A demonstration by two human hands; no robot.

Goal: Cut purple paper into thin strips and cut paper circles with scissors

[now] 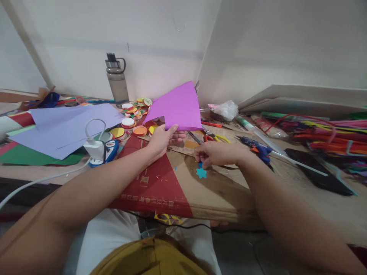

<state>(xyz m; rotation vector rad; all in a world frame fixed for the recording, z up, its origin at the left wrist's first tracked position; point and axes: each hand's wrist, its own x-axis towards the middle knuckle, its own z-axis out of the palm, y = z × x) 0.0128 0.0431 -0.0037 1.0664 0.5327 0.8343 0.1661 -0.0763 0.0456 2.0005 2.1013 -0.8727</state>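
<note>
A bright purple sheet of paper (179,105) is pinched along its near edge by my left hand (164,140), thumb on top and fingers beneath. The sheet slopes up and away from me, with a notch cut in its near left edge. My right hand (213,153) is curled low over the cardboard. Its fingertips close at the upper edge of a small blue flower-shaped paper cut-out (201,173); a darker blue bit shows right at the fingers. Beyond the right hand, pliers with yellow and red handles (222,138) lie on the board.
A printed cardboard sheet (160,191) covers the table's middle. To the left are lilac papers (71,128), a power strip with a charger (103,151), round lidded discs (128,122) and a water bottle (117,82). A blue glue gun (258,149), a black tablet-like slab (318,172) and pipe cleaners (329,137) lie right.
</note>
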